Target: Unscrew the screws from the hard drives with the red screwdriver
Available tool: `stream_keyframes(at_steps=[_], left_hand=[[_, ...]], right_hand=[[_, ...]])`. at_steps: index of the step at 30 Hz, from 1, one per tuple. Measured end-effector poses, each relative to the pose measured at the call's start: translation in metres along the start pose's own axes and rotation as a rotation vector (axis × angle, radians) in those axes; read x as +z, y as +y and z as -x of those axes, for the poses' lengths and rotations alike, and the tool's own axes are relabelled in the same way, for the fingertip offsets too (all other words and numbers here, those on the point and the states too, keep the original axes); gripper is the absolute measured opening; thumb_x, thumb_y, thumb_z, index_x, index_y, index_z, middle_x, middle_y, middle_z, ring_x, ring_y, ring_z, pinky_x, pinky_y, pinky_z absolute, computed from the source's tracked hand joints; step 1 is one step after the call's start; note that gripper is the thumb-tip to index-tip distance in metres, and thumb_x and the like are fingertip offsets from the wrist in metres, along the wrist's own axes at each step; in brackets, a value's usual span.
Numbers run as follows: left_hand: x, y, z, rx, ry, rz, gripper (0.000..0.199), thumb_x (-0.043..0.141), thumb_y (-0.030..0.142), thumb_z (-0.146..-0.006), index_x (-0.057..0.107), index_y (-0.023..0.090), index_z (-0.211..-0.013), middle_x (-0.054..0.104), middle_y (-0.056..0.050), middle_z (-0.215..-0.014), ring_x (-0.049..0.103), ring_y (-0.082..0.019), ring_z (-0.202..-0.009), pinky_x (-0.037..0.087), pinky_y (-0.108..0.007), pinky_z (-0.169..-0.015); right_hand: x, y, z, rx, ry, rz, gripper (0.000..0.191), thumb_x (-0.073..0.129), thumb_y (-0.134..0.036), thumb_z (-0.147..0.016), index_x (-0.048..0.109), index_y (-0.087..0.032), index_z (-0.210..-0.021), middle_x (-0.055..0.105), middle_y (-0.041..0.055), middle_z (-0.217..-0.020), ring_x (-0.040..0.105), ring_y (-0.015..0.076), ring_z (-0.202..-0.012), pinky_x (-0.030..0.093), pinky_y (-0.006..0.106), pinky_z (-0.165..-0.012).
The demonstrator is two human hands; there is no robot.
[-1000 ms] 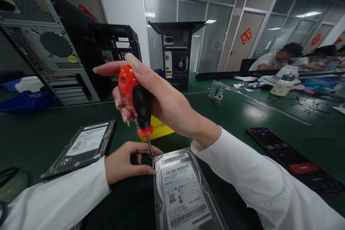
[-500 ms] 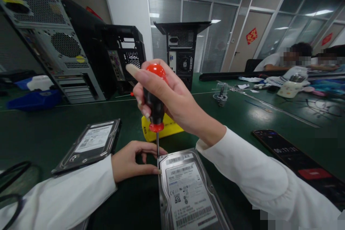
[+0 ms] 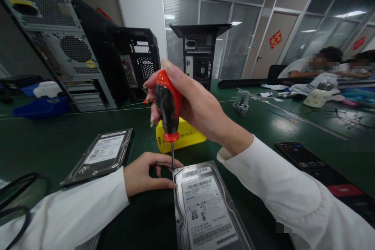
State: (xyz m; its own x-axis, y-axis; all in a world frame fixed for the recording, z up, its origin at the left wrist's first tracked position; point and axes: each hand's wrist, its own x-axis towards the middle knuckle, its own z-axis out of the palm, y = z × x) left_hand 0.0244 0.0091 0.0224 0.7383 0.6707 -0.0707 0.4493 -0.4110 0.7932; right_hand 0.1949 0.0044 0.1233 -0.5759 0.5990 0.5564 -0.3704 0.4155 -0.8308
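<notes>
My right hand (image 3: pixel 190 105) is closed around the red-and-black handle of a screwdriver (image 3: pixel 167 109), its thumb near the handle's top. The shaft stands nearly upright, its tip at the upper left corner of a silver hard drive (image 3: pixel 205 207) with a white label. At that same corner my left hand (image 3: pixel 148 175) grips the drive, thumb on the left edge and fingers behind the far edge. Just behind the drive lies a yellow case (image 3: pixel 190 136). A second hard drive (image 3: pixel 99 156) rests on the table to the left, partly behind my left sleeve.
Computer cases (image 3: pixel 84 54) stand along the back, another (image 3: pixel 200 52) in the middle. A phone (image 3: pixel 310 164) showing a timer lies at right. A clear container (image 3: pixel 241 101), a cream-coloured bottle (image 3: pixel 318 95) and a blue tray (image 3: pixel 41 107) stand farther off. Black cable (image 3: pixel 17 191) loops at left. People sit at far right.
My right hand has turned on the screwdriver handle: the thumb has swung from pointing left to pointing up, and the handle shows another side. My left hand and the drive keep their places.
</notes>
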Motion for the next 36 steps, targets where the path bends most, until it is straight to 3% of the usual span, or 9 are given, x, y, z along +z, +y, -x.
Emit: stream_keyframes(at_steps=[5,10,18,23,27,31,36], left_hand=[[0.0,0.0,-0.001,-0.01,-0.016,0.002,0.04,0.07,0.032,-0.072,0.064,0.02,-0.109,0.068,-0.004,-0.106,0.061,-0.02,-0.089,0.039,-0.021,-0.058],[0.001,-0.001,-0.002,-0.011,0.003,0.014,0.04,0.071,0.03,-0.07,0.064,0.018,-0.108,0.068,-0.004,-0.103,0.059,-0.018,-0.085,0.037,-0.02,-0.056],[0.001,-0.001,-0.002,-0.038,-0.012,-0.029,0.041,0.068,0.038,-0.072,0.064,0.02,-0.109,0.067,-0.002,-0.101,0.057,-0.016,-0.079,0.036,-0.02,-0.055],[0.001,0.001,-0.001,-0.034,-0.003,-0.021,0.04,0.068,0.037,-0.072,0.065,0.02,-0.108,0.067,-0.003,-0.101,0.056,-0.016,-0.079,0.035,-0.021,-0.056],[0.001,0.002,-0.001,-0.033,-0.005,-0.023,0.038,0.068,0.036,-0.073,0.064,0.021,-0.108,0.067,-0.003,-0.103,0.057,-0.017,-0.081,0.036,-0.021,-0.057],[0.001,0.0,-0.001,-0.038,-0.01,-0.042,0.04,0.067,0.039,-0.073,0.063,0.021,-0.109,0.066,-0.003,-0.103,0.057,-0.019,-0.083,0.036,-0.022,-0.056],[0.001,-0.003,-0.001,-0.014,-0.003,-0.034,0.039,0.068,0.036,-0.073,0.064,0.021,-0.108,0.067,-0.003,-0.102,0.058,-0.018,-0.083,0.036,-0.021,-0.056]], right_hand=[[-0.004,0.001,0.0,-0.083,0.103,-0.026,0.017,0.048,-0.036,-0.086,0.041,-0.02,-0.083,0.054,-0.0008,-0.087,0.06,0.0094,-0.074,0.053,0.025,-0.072],[-0.008,0.002,0.0,-0.101,0.076,-0.001,0.013,0.044,-0.031,-0.088,0.039,-0.021,-0.082,0.049,-0.0058,-0.066,0.053,0.0055,-0.053,0.048,0.018,-0.054],[-0.005,-0.001,0.001,-0.077,0.094,0.042,0.012,0.042,-0.033,-0.089,0.044,-0.022,-0.084,0.045,-0.0059,-0.066,0.05,0.0053,-0.056,0.046,0.017,-0.056],[-0.006,-0.004,0.001,-0.047,-0.016,-0.019,0.025,0.027,-0.038,-0.092,0.042,-0.02,-0.083,0.044,-0.0031,-0.071,0.05,0.0066,-0.059,0.047,0.02,-0.063],[-0.004,-0.005,0.002,-0.04,0.027,0.058,0.021,0.028,-0.035,-0.093,0.045,-0.022,-0.092,0.045,-0.0031,-0.074,0.051,0.0071,-0.063,0.048,0.021,-0.067],[-0.003,-0.008,0.003,-0.087,0.047,0.086,0.017,0.035,-0.033,-0.092,0.047,-0.021,-0.088,0.051,-0.0013,-0.083,0.054,0.0085,-0.076,0.051,0.021,-0.069],[-0.002,-0.013,0.004,-0.102,0.01,0.091,0.016,0.035,-0.025,-0.092,0.049,-0.02,-0.088,0.058,-0.0002,-0.091,0.059,0.0095,-0.092,0.049,0.027,-0.09]])
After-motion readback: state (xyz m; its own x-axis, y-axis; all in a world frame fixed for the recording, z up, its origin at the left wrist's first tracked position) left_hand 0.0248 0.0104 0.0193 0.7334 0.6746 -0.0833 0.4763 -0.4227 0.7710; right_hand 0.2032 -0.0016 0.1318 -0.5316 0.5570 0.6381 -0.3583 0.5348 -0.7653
